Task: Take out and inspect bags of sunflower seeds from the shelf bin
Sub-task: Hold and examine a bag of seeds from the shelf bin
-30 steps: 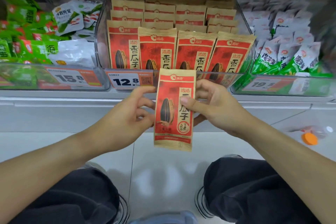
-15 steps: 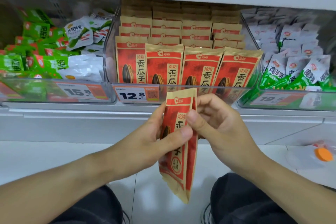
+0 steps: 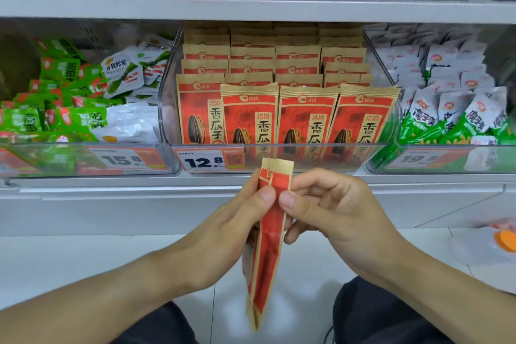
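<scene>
Now edge-on, turned further | seed bag (image 3: 268,243) pinched by left hand (image 3: 223,234) and right hand (image 3: 332,215) thumbs, fingers

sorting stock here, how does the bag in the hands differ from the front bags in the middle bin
The held bag is turned nearly edge-on, its print mostly hidden; the front bin bags face forward, print readable. The held bag hangs below the shelf, pinched by the left hand and right hand; the bin bags stand untouched. Both share red and tan packaging.

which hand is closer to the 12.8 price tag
Left. The left hand pinches the held bag just below and right of the 12.8 price tag. The right hand grips the same bag from the other side, farther right of the tag.
</scene>
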The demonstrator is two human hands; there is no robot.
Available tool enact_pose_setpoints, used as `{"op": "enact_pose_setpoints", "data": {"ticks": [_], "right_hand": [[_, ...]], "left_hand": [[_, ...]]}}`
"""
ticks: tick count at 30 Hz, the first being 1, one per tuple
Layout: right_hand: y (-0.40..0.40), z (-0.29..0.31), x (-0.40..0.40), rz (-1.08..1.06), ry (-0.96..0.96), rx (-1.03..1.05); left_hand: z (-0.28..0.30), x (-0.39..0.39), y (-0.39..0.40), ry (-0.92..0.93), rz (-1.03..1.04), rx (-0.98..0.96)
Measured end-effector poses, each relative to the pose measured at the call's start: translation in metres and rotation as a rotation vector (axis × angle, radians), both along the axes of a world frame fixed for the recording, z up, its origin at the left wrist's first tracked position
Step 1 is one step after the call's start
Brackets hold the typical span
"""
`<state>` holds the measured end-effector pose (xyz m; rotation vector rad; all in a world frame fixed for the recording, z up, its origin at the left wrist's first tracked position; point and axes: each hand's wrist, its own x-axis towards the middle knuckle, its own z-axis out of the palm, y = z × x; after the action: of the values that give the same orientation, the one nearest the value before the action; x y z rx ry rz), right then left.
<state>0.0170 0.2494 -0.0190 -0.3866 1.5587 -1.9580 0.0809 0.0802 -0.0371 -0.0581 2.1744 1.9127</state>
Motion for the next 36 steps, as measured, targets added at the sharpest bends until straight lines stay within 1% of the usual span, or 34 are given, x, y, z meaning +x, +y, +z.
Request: {"op": "enact_pose_setpoints", "data": {"ticks": [3,6,7,12,15,17,18,21,23,25,26,28,30,32,34,36], "right_hand": [[0.000,0.002,0.000,-0.010,-0.011,0.012],[0.000,0.002,-0.002,-0.038,-0.015,0.019],[0.001,0.002,-0.003,-0.053,-0.002,0.028],[0.004,0.000,-0.007,-0.110,0.073,0.080],[0.005,-0.001,-0.009,-0.105,0.075,0.072],[0.006,-0.003,-0.009,-0.091,0.089,0.073],[0.006,-0.006,-0.010,-0.092,0.093,0.074],[0.004,-0.011,-0.008,-0.104,0.121,0.107],[0.003,-0.012,-0.003,-0.116,0.231,0.174],[0.002,-0.014,0.007,-0.102,0.365,0.332],[0.002,-0.014,0.012,-0.070,0.393,0.421],[0.000,-0.013,0.020,0.017,0.347,0.533],[-0.001,-0.013,0.020,0.052,0.221,0.486],[0.001,-0.010,0.015,0.037,0.114,0.415],[0.003,-0.007,0.010,0.031,0.042,0.383],[0.006,-0.006,0.007,0.046,-0.006,0.359]], "left_hand": [[-0.011,-0.003,0.002,-0.070,0.113,0.078],[-0.010,-0.002,0.001,-0.084,0.053,0.039],[-0.006,-0.002,0.000,-0.055,0.051,0.021],[-0.007,-0.004,-0.007,0.089,0.208,-0.065],[-0.007,-0.004,-0.006,0.113,0.218,-0.018],[-0.005,-0.004,-0.003,0.136,0.178,-0.004],[-0.004,-0.003,-0.002,0.169,0.154,-0.042],[-0.005,-0.003,-0.004,0.301,0.160,-0.280],[-0.005,-0.004,-0.005,0.333,0.209,-0.317],[-0.006,-0.006,-0.007,0.313,0.254,-0.289],[-0.006,-0.006,-0.008,0.298,0.279,-0.269],[-0.006,-0.007,-0.009,0.277,0.315,-0.233],[-0.004,-0.007,-0.008,0.253,0.324,-0.181],[-0.001,-0.007,-0.006,0.216,0.313,-0.111],[0.001,-0.004,-0.009,0.165,0.229,-0.121],[0.002,0.000,-0.016,0.060,0.037,-0.198]]}}
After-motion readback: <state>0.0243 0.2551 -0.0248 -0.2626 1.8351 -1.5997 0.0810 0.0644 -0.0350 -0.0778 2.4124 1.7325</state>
